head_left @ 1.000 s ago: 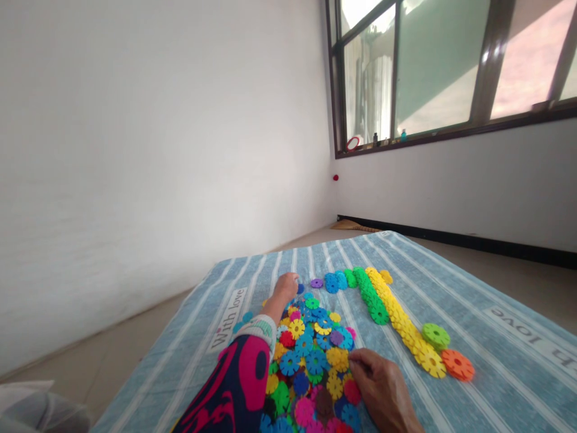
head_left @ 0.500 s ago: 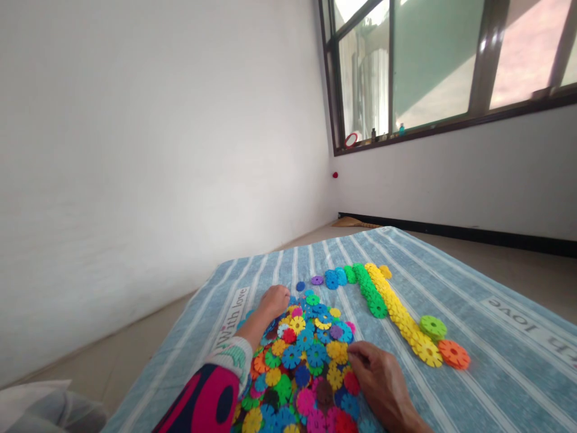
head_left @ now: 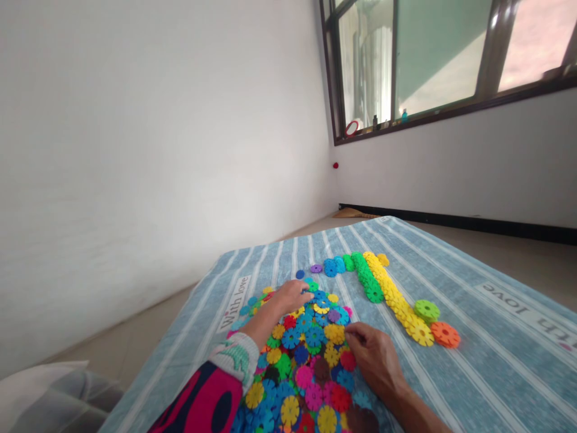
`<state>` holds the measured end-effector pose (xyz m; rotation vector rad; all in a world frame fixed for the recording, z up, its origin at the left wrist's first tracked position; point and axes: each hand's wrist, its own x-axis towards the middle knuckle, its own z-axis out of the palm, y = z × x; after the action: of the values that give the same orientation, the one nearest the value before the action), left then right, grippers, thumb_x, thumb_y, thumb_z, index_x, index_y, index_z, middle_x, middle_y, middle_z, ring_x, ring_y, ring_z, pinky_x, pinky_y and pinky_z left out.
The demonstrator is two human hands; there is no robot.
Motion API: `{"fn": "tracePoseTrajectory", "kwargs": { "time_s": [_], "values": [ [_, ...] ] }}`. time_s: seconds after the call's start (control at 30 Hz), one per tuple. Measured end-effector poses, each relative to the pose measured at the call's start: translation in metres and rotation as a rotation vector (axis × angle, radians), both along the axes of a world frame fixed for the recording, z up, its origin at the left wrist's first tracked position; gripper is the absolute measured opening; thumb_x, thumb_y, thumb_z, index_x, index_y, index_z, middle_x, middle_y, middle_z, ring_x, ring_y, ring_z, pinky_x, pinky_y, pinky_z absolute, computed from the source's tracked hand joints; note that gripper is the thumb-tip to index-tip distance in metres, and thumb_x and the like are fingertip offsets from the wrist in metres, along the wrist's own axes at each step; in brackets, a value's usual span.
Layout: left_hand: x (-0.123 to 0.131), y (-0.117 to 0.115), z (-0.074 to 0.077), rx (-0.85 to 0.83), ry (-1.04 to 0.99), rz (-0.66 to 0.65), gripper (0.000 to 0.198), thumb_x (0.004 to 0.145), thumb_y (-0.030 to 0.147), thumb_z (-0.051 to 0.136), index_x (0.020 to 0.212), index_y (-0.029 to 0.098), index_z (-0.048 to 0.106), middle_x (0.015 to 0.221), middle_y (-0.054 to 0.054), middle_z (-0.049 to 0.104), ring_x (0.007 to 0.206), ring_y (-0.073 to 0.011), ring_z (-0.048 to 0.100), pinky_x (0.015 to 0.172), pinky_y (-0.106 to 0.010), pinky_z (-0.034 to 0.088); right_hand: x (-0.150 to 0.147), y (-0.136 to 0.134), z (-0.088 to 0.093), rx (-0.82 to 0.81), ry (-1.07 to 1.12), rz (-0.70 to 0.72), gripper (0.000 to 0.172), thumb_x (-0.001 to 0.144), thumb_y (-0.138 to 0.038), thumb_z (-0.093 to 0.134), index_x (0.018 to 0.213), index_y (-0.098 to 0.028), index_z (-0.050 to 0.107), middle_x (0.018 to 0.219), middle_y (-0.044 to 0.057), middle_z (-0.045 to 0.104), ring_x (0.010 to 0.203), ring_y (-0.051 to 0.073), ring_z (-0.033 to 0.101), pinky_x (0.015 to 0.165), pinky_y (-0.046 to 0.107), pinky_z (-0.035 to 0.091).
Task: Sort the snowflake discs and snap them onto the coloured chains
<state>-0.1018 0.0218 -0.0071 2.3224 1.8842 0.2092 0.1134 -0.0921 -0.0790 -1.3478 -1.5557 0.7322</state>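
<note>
A heap of flower-shaped plastic snowflake discs [head_left: 301, 355] in mixed colours spreads over the cloth before me. Above its far part reaches my left hand [head_left: 291, 296], open, with thumb and fingers slightly apart and nothing visible between them. At the heap's right edge, my right hand [head_left: 375, 359] is closed, its fingers curled and thumb pinched in. A small clump of yellow snowflake discs [head_left: 334, 333] shows at those fingertips. Right of the heap lie a long overlapping row of yellow discs [head_left: 392, 294] and a shorter row of green discs [head_left: 367, 278].
Blue discs [head_left: 330, 267], a purple disc [head_left: 316, 268] and a dark blue disc [head_left: 300, 274] lie beyond the heap. Lime discs [head_left: 427, 310] and orange discs [head_left: 445, 334] lie by the yellow row's near end. A striped blue cloth [head_left: 487, 355] covers the surface. A white wall [head_left: 171, 132] stands behind.
My left hand has moved right, from the heap's far left edge to over its far middle, and its fingers have opened. My right hand stays by the yellow discs. The view has tilted slightly down.
</note>
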Motion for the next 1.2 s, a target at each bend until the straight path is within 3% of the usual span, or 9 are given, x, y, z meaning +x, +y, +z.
{"fn": "tracePoseTrajectory", "kwargs": {
  "time_s": [0.27, 0.5, 0.67, 0.83, 1.07, 1.2],
  "values": [
    [-0.008, -0.050, 0.001, -0.007, 0.020, -0.141, 0.027, 0.080, 0.031, 0.056, 0.102, 0.024, 0.069, 0.110, -0.005, 0.071, 0.108, -0.0229, 0.061, 0.094, -0.031, 0.044, 0.002, 0.002, -0.002, 0.018, -0.017, 0.005, 0.034, 0.081, -0.033, 0.046, 0.081, -0.016, 0.076, 0.069, 0.004, 0.071, 0.065, 0.020, 0.063, 0.062, 0.028, 0.040],
    [-0.016, -0.087, 0.001, 0.052, 0.042, -0.154, 0.030, 0.082, 0.029, 0.051, 0.108, 0.023, 0.065, 0.116, -0.007, 0.068, 0.114, -0.0228, 0.059, 0.100, -0.034, 0.042, 0.001, 0.001, 0.002, 0.052, -0.002, -0.015, 0.033, 0.079, -0.032, 0.046, 0.078, -0.016, 0.075, 0.064, 0.003, 0.069, 0.063, 0.019, 0.061, 0.061, 0.027, 0.039],
    [-0.018, -0.101, -0.002, 0.081, 0.072, -0.173, 0.020, 0.078, 0.022, 0.052, 0.094, 0.024, 0.064, 0.102, -0.006, 0.069, 0.105, -0.0224, 0.061, 0.095, -0.033, 0.045, 0.001, 0.001, 0.004, 0.061, -0.032, -0.011, 0.033, 0.080, -0.031, 0.045, 0.077, -0.017, 0.075, 0.064, 0.003, 0.068, 0.063, 0.019, 0.061, 0.061, 0.027, 0.038],
    [-0.018, -0.111, -0.006, 0.134, 0.052, -0.166, 0.021, 0.078, 0.022, 0.051, 0.094, 0.025, 0.064, 0.095, -0.005, 0.069, 0.102, -0.0221, 0.061, 0.094, -0.034, 0.045, 0.002, 0.003, 0.003, 0.043, -0.019, 0.004, 0.032, 0.080, -0.030, 0.046, 0.079, -0.017, 0.075, 0.066, 0.003, 0.069, 0.065, 0.019, 0.062, 0.062, 0.026, 0.039],
    [-0.019, -0.125, -0.008, 0.193, 0.050, -0.153, 0.020, 0.082, 0.022, 0.049, 0.091, 0.023, 0.066, 0.100, -0.007, 0.070, 0.100, -0.0221, 0.063, 0.093, -0.036, 0.048, 0.003, 0.003, 0.005, 0.045, -0.040, 0.010, 0.032, 0.080, -0.029, 0.046, 0.078, -0.016, 0.075, 0.065, 0.002, 0.068, 0.064, 0.018, 0.061, 0.061, 0.026, 0.037],
    [-0.026, -0.127, -0.020, 0.246, 0.013, -0.125, 0.024, 0.081, 0.022, 0.050, 0.097, 0.025, 0.068, 0.108, -0.008, 0.071, 0.107, -0.0232, 0.063, 0.098, -0.039, 0.048, 0.002, 0.004, 0.004, 0.064, -0.030, -0.004, 0.032, 0.079, -0.030, 0.047, 0.078, -0.015, 0.075, 0.063, 0.002, 0.067, 0.062, 0.017, 0.059, 0.060, 0.025, 0.037]
  ]
}}
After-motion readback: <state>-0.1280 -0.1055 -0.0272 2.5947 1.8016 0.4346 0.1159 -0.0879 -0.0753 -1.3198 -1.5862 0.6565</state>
